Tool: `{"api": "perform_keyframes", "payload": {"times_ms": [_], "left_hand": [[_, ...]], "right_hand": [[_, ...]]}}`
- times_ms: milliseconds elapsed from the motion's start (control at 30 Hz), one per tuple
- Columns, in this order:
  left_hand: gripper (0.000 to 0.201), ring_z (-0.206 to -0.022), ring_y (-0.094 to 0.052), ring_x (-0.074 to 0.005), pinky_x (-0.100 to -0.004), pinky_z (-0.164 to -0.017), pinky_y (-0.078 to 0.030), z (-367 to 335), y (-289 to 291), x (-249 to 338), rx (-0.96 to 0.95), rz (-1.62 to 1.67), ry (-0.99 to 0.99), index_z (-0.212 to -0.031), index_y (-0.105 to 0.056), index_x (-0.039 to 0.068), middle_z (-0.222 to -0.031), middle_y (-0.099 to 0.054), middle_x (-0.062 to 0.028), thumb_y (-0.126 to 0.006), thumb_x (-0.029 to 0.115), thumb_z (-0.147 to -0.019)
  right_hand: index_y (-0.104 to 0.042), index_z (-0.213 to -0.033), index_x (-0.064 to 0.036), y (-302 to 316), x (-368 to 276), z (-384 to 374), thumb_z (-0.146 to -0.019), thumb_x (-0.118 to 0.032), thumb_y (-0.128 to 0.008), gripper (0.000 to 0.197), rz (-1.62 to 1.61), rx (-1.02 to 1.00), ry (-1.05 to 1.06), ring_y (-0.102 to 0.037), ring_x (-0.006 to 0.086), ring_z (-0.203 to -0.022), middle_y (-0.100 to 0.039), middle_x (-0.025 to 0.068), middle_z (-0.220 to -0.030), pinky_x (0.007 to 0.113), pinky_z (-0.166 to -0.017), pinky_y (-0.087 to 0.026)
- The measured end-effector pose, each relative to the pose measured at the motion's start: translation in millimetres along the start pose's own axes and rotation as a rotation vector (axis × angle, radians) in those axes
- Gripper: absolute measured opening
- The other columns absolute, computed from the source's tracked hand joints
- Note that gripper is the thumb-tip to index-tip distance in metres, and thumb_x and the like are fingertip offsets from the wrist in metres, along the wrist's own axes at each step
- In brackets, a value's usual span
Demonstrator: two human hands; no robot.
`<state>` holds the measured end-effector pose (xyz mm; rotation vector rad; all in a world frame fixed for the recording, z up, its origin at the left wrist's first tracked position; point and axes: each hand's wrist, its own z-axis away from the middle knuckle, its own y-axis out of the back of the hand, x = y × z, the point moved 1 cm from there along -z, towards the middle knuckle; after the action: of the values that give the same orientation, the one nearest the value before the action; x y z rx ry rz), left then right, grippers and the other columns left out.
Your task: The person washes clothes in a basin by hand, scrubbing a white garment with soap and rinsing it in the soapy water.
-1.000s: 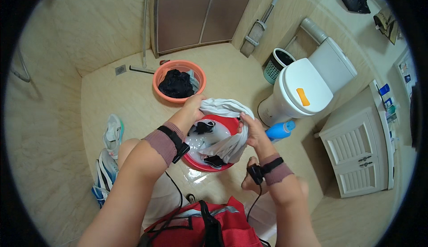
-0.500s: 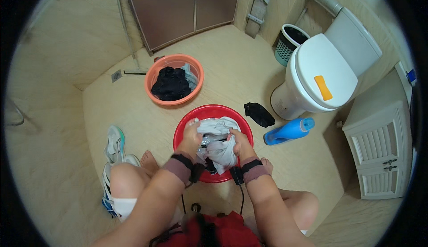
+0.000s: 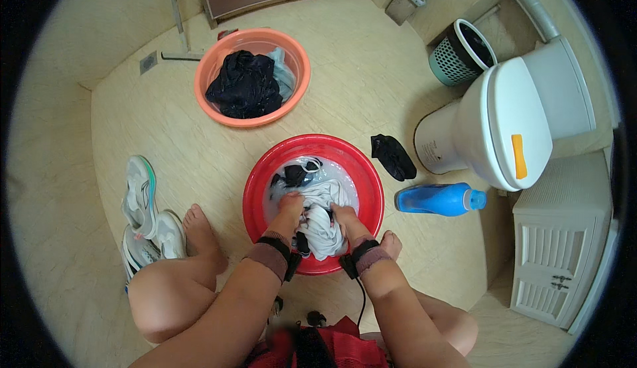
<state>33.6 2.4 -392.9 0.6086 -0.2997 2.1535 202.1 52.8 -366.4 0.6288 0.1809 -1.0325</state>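
The left hand (image 3: pixel 290 205) and right hand (image 3: pixel 343 215) are down on white cloth (image 3: pixel 325 236) inside the red basin (image 3: pixel 254 175). Toward the floor's (image 3: pixel 338 56) far edge, there's an orange tub (image 3: pixel 202 82) holding dark cloth (image 3: pixel 243 88).

Floor (image 3: pixel 338 96) — on it red basin (image 3: pixel 253 199), orange basin (image 3: pixel 249 122), blue bottle (image 3: pixel 434 200), black cloth (image 3: pixel 394 158), shoes (image 3: pixel 139 195), bin (image 3: pixel 451 63) — and the toilet (image 3: pixel 507 122).

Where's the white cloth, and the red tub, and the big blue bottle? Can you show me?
White cloth (image 3: pixel 325 227): head view, on its crumpled middle.
Red tub (image 3: pixel 253 195): head view, on the left side of its rim.
Blue bottle (image 3: pixel 434 199): head view, on the middle of its body.
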Motion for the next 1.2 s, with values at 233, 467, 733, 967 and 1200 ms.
{"api": "perform_keyframes", "payload": {"times_ms": [233,467,733,967,1200], "left_hand": [[0.022,-0.097,-0.058,-0.0232,-0.0383,-0.08,-0.052,-5,1,2,-0.328,0.652,-0.12,-0.104,-0.061,0.009,-0.106,-0.06,-0.0068,-0.061,0.022,-0.087],[0.037,-0.089,-0.063,-0.0269,-0.0424,-0.081,-0.052,38,16,38,-0.757,0.917,0.12,-0.107,-0.062,0.01,-0.099,-0.065,-0.009,-0.054,0.043,-0.092],[0.027,-0.102,-0.061,-0.0274,-0.0414,-0.087,-0.051,51,3,41,-0.598,0.905,0.217,-0.111,-0.061,0.011,-0.11,-0.062,-0.0114,-0.051,0.03,-0.094],[0.036,-0.113,-0.052,-0.0304,-0.042,-0.097,-0.042,21,7,30,-0.016,0.337,-0.48,-0.113,-0.062,0.01,-0.123,-0.054,-0.0139,-0.062,0.011,-0.077],[0.045,-0.124,-0.037,-0.0354,-0.0419,-0.105,-0.031,28,17,18,0.171,-0.79,-0.605,-0.11,-0.067,0.008,-0.131,-0.047,-0.0178,-0.068,0.03,-0.07]], "right_hand": [[-0.059,-0.112,-0.002,-7,-52,8,-0.078,-0.018,-0.068,0.039,0.145,0.195,0.741,-0.061,0.0222,-0.06,-0.064,0.0153,-0.078,0.035,-0.058,-0.05],[-0.063,-0.106,-0.0171,-20,-86,186,-0.073,-0.025,-0.07,0.035,0.497,-0.133,1.167,-0.065,0.0387,-0.073,-0.065,0.0206,-0.077,0.047,-0.066,-0.052],[-0.066,-0.093,-0.0137,-49,-95,138,-0.078,-0.042,-0.068,0.032,0.523,0.208,1.05,-0.065,0.0387,-0.072,-0.066,0.0206,-0.076,0.047,-0.065,-0.052],[-0.056,-0.121,-0.0043,1,-88,17,-0.083,-0.021,-0.065,0.042,0.312,0.219,0.77,-0.067,0.0327,-0.076,-0.067,0.021,-0.084,0.04,-0.067,-0.052],[0.003,-0.15,-0.0213,-21,-37,19,-0.085,-0.014,-0.051,0.085,0.94,0.025,0.438,-0.056,0.0492,-0.103,-0.049,0.0368,-0.122,0.052,-0.089,-0.045]]}}
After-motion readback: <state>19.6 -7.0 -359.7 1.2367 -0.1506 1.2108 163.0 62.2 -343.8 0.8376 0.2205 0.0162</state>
